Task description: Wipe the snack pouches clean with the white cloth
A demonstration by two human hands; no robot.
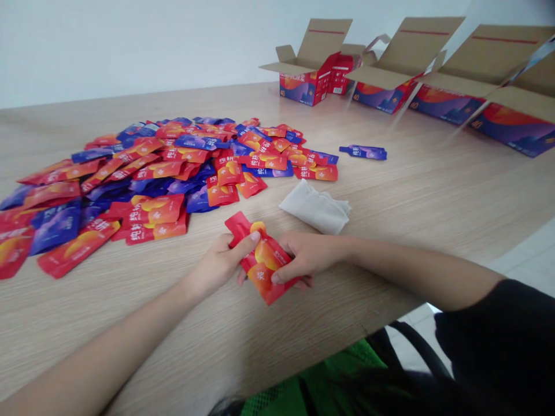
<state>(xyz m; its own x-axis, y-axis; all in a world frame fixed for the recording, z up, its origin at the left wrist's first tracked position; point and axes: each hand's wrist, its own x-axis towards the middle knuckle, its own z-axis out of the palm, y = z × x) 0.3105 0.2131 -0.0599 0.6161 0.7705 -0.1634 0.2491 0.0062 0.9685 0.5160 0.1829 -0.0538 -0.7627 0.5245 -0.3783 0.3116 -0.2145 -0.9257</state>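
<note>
Big pile (151,167) of sachets lies loose across the left of the bench (433,190). Lower centre, left hand (217,263) and right hand (310,254) both have fingers clamped on one red sachet (264,260). Open boxes (390,75) stand upper right.

We record a light wood-grain table (433,196) with a pale laminate top. Across its left and centre lies a loose heap of flat red-orange and blue-purple foil pouches (165,167), overlapping and unsorted. One single blue-purple foil pouch (364,152) lies flat, apart from the heap on its right. A crumpled white cloth (315,207) rests just beside the heap's near right edge. Along the far right side we note a row of open cardboard cartons with red and blue printed sides (394,81), flaps raised.
</note>
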